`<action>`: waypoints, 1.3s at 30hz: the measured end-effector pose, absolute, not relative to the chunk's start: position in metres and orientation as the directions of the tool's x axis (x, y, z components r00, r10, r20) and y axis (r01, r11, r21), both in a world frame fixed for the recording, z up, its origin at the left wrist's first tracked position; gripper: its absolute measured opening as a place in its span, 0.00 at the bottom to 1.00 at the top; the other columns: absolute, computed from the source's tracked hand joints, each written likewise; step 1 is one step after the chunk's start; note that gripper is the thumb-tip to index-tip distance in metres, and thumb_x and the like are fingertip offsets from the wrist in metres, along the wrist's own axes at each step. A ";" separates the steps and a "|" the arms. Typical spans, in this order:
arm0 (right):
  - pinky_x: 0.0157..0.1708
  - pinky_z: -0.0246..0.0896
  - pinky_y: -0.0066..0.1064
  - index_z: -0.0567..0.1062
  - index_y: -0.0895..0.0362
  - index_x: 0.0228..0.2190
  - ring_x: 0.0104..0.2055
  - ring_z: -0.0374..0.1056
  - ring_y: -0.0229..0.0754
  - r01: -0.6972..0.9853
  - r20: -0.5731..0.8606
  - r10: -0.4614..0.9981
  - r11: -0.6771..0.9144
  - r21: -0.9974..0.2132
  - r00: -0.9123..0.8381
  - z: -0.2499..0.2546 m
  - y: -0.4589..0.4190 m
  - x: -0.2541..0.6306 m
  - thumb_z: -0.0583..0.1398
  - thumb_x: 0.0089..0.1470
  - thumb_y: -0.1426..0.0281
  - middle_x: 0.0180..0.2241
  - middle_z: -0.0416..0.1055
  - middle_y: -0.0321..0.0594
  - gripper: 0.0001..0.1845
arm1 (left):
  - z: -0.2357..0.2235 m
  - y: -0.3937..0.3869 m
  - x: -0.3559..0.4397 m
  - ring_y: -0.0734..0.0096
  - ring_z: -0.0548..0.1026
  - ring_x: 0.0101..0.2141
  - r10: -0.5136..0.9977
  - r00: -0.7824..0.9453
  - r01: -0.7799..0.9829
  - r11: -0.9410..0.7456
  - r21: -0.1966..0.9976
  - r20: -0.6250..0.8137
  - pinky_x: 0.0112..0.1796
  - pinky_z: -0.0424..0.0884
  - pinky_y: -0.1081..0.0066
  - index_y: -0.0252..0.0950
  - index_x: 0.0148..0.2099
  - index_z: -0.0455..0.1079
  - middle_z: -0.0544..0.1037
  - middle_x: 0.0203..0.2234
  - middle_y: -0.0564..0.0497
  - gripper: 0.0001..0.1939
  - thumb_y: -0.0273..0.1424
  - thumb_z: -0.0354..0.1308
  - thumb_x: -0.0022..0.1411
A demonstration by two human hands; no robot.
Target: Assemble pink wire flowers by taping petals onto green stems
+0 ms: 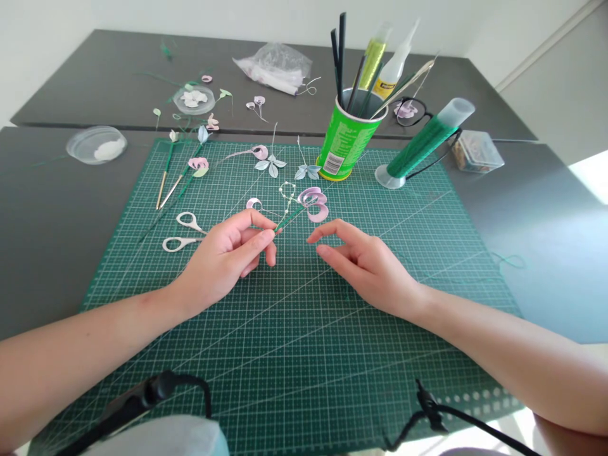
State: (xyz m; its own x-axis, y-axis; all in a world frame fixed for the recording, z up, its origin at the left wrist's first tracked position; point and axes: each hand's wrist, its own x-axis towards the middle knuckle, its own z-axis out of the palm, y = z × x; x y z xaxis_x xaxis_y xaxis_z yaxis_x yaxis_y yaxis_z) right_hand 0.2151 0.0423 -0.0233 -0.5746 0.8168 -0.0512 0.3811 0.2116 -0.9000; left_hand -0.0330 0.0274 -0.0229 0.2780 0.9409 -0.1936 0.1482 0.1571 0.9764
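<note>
Green-wrapped wire stem with pink looped-petal paper flower lay pinched at lower end by left hand, long axis toward one o'clock. Right hand near, at three o'clock, fingers loose, empty.

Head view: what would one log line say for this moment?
left hand: pinches flower stem | right hand: open, beside it | base: cutting mat | near: scissors

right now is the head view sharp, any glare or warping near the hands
Head view: the left hand, the right hand and the pink flower stem are sharp; even daylight, faint shadows; blown-out glare on the table at right; the wide lens bends the cutting mat grid.
</note>
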 end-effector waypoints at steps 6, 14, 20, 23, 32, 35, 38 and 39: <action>0.17 0.49 0.23 0.77 0.59 0.44 0.15 0.52 0.28 0.359 0.134 0.677 0.535 -0.765 -0.724 -0.026 0.038 0.218 0.55 0.73 0.69 0.17 0.64 0.24 0.10 | -0.023 0.027 -0.032 0.79 0.61 0.18 0.949 0.246 0.191 0.152 0.970 -0.197 0.21 0.59 0.75 0.38 0.44 0.67 0.77 0.24 0.56 0.06 0.35 0.58 0.73; 0.18 0.54 0.30 0.77 0.64 0.48 0.19 0.67 0.32 0.106 0.458 0.363 0.862 -0.495 -0.812 -0.031 0.038 0.225 0.56 0.73 0.73 0.25 0.80 0.34 0.11 | -0.020 0.025 -0.031 0.78 0.59 0.17 0.951 0.252 0.331 0.090 0.939 -0.180 0.20 0.58 0.73 0.38 0.42 0.69 0.80 0.26 0.54 0.09 0.38 0.57 0.73; 0.17 0.49 0.33 0.75 0.62 0.54 0.18 0.60 0.32 0.093 0.535 0.255 0.946 -0.311 -0.805 -0.026 0.035 0.226 0.55 0.71 0.77 0.20 0.70 0.28 0.14 | -0.021 0.021 -0.030 0.72 0.72 0.20 0.948 0.283 0.504 -0.018 0.864 -0.146 0.23 0.64 0.72 0.38 0.39 0.74 0.85 0.28 0.52 0.12 0.39 0.57 0.72; 0.16 0.46 0.35 0.78 0.64 0.53 0.17 0.54 0.32 0.107 0.580 0.200 0.976 -0.190 -0.789 -0.022 0.033 0.225 0.59 0.68 0.78 0.18 0.65 0.26 0.14 | -0.025 0.018 -0.031 0.71 0.77 0.22 0.934 0.337 0.561 -0.100 0.822 -0.116 0.24 0.66 0.72 0.39 0.39 0.75 0.86 0.29 0.53 0.11 0.38 0.57 0.73; 0.16 0.48 0.33 0.79 0.61 0.51 0.18 0.55 0.32 0.160 0.636 0.241 0.970 -0.183 -0.733 -0.021 0.035 0.227 0.60 0.69 0.75 0.18 0.63 0.26 0.12 | -0.031 0.007 -0.033 0.72 0.79 0.23 0.709 0.703 0.470 -0.527 0.708 0.060 0.24 0.64 0.73 0.39 0.41 0.73 0.83 0.25 0.56 0.09 0.29 0.53 0.75; 0.17 0.52 0.31 0.78 0.59 0.54 0.18 0.59 0.32 0.169 0.603 0.313 0.944 -0.285 -0.733 -0.022 0.036 0.228 0.55 0.71 0.77 0.19 0.69 0.28 0.16 | -0.031 0.002 -0.034 0.70 0.82 0.26 0.655 0.745 0.439 -0.622 0.649 0.124 0.27 0.68 0.72 0.39 0.44 0.72 0.85 0.29 0.54 0.08 0.29 0.52 0.78; 0.20 0.60 0.28 0.79 0.57 0.56 0.21 0.67 0.32 0.209 0.544 0.474 0.854 -0.477 -0.693 -0.021 0.036 0.226 0.56 0.70 0.78 0.24 0.78 0.32 0.18 | -0.032 0.000 -0.035 0.69 0.84 0.28 0.626 0.759 0.408 -0.672 0.618 0.178 0.27 0.70 0.70 0.38 0.47 0.72 0.86 0.31 0.53 0.07 0.28 0.52 0.78; 0.22 0.63 0.27 0.80 0.57 0.55 0.23 0.70 0.33 0.227 0.498 0.541 0.798 -0.558 -0.677 -0.021 0.037 0.224 0.57 0.70 0.77 0.28 0.82 0.35 0.17 | -0.033 0.000 -0.035 0.69 0.83 0.27 0.620 0.761 0.406 -0.686 0.604 0.192 0.27 0.69 0.70 0.38 0.46 0.72 0.86 0.31 0.54 0.07 0.28 0.53 0.78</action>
